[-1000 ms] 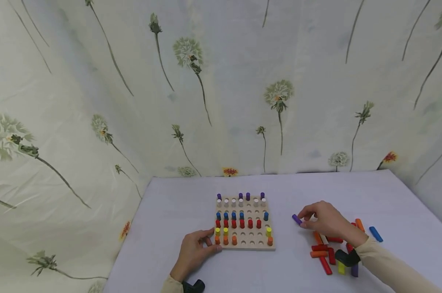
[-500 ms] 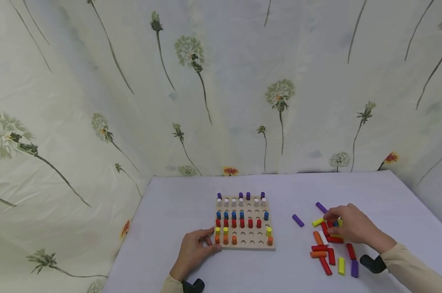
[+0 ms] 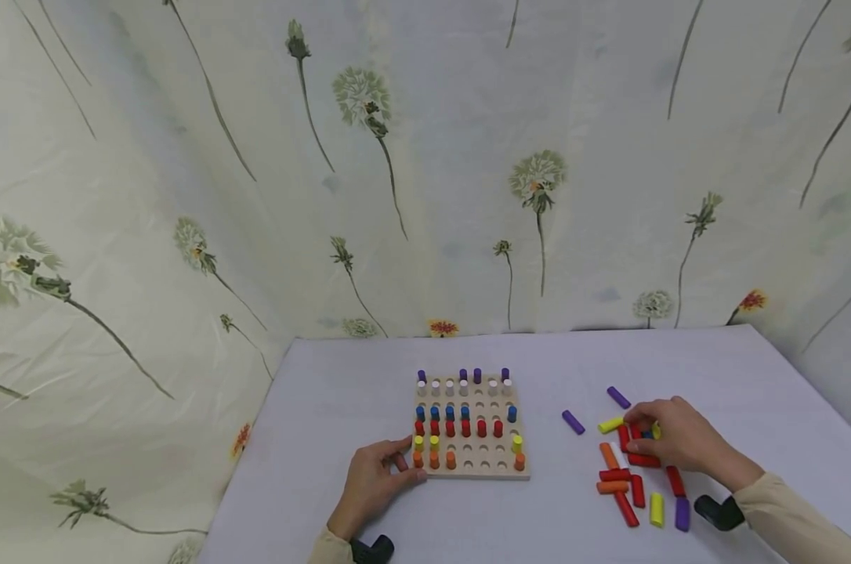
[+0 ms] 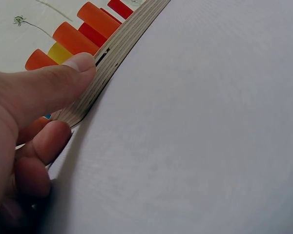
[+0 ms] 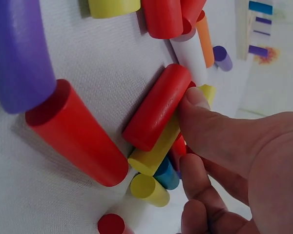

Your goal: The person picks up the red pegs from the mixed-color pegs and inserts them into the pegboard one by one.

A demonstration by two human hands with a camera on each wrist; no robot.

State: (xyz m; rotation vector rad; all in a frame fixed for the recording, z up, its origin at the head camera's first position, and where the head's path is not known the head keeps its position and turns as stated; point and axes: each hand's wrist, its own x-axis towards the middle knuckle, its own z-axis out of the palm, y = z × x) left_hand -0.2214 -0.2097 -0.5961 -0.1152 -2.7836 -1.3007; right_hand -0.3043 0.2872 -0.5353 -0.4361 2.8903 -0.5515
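Note:
My left hand holds the near left corner of a wooden pegboard, thumb on the front edge and fingers at the side. Rows of purple, white, blue, red, yellow and orange pegs stand in it, among bare holes. To the right, my right hand reaches into a loose pile of pegs. Its thumb touches the end of a red peg lying across a yellow peg. Another red peg shows partly between thumb and fingers; whether they pinch it is hidden.
Two purple pegs lie apart from the pile, one nearer the board and one behind it. Orange, red, yellow and purple pegs lie toward the front. A white cloth covers the table, with a flowered curtain behind.
My right hand has let go of a purple peg on the cloth and moved right into the pile, where it has stayed for the last half second. The left hand keeps its place.

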